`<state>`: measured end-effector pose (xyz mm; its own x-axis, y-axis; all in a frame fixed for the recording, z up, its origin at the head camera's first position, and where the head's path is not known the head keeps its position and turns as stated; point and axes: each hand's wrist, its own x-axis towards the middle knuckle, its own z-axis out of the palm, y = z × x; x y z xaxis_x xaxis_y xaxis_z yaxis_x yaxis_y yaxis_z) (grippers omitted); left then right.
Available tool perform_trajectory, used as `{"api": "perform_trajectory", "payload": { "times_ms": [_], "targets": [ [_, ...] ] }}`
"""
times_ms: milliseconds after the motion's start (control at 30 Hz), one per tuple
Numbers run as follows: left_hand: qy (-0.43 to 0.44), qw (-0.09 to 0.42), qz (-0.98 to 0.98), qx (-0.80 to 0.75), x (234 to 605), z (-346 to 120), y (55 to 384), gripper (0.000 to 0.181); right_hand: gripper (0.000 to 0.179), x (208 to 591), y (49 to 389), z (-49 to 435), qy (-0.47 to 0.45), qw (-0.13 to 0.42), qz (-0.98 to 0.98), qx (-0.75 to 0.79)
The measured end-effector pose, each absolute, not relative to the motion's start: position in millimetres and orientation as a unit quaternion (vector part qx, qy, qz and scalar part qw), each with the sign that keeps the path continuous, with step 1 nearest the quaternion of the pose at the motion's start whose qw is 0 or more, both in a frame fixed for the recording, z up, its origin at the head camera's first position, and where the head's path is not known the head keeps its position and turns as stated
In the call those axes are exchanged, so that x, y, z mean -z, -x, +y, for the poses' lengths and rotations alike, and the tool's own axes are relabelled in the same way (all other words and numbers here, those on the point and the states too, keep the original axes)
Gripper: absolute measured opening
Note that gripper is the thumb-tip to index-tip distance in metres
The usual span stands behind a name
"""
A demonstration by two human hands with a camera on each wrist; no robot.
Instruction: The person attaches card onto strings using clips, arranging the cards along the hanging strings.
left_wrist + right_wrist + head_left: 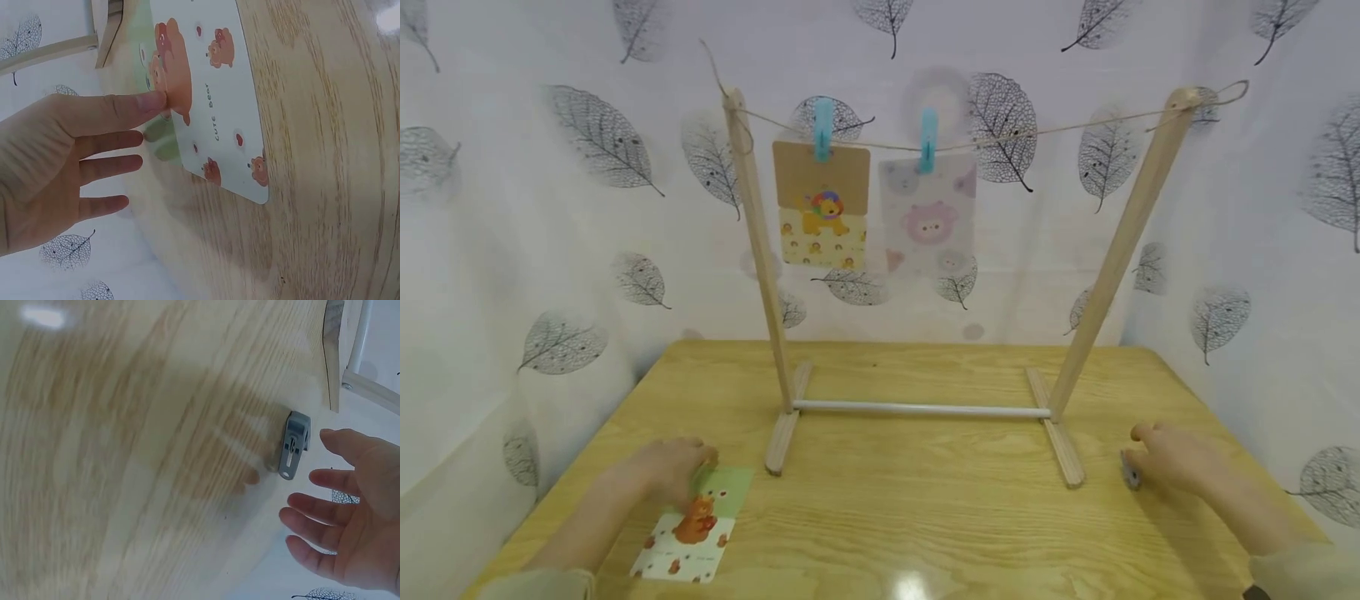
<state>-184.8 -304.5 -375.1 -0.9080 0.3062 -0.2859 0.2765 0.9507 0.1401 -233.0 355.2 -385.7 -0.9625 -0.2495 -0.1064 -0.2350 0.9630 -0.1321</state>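
At the table's left front lies a bear card (700, 533), green at the top and white below, printed with brown bears. My left hand (672, 468) is over its upper left part. In the left wrist view the thumb (134, 107) overlaps the card, while the other fingers are extended and spread; whether the thumb touches it I cannot tell. On the right side a grey clothes peg (292, 445) lies on the wood. Beside it is my right hand (1176, 458), its fingers loosely bent and apart from the peg in the right wrist view.
A wooden stand (1090, 300) carries a string (1075, 125) across its posts. Blue pegs hang a lion card (823, 237) and a pale pink card (929, 225) from it. A white rod (917, 408) joins the feet. Leaf-patterned curtain (1262, 375) surrounds the table (887, 517).
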Motion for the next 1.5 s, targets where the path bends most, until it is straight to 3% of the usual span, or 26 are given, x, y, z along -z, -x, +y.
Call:
{"api": "perform_trajectory", "payload": {
  "times_ms": [133,400,667,1000,1333,1500],
  "targets": [
    [-0.161,0.136,0.976,-0.053,378,-305,185,0.065,0.045,391,231,351,0.128,0.075,0.986,0.071],
    [-0.163,0.136,0.976,-0.059,380,-301,187,0.056,0.010,399,227,343,0.130,0.041,0.987,0.083],
    [-0.119,0.176,0.973,-0.091,379,-297,189,0.053,0.014,403,229,341,0.132,0.015,0.989,0.061],
    [-0.107,0.176,0.975,-0.079,379,-297,191,0.054,0.010,401,228,340,0.136,0.011,0.989,0.050],
    [-0.156,0.103,0.982,-0.029,380,-304,189,0.053,0.016,401,226,344,0.123,0.015,0.992,0.033],
    [-0.175,0.076,0.981,-0.018,385,-307,189,0.048,0.016,401,228,346,0.113,-0.017,0.993,0.008]
  ]
}}
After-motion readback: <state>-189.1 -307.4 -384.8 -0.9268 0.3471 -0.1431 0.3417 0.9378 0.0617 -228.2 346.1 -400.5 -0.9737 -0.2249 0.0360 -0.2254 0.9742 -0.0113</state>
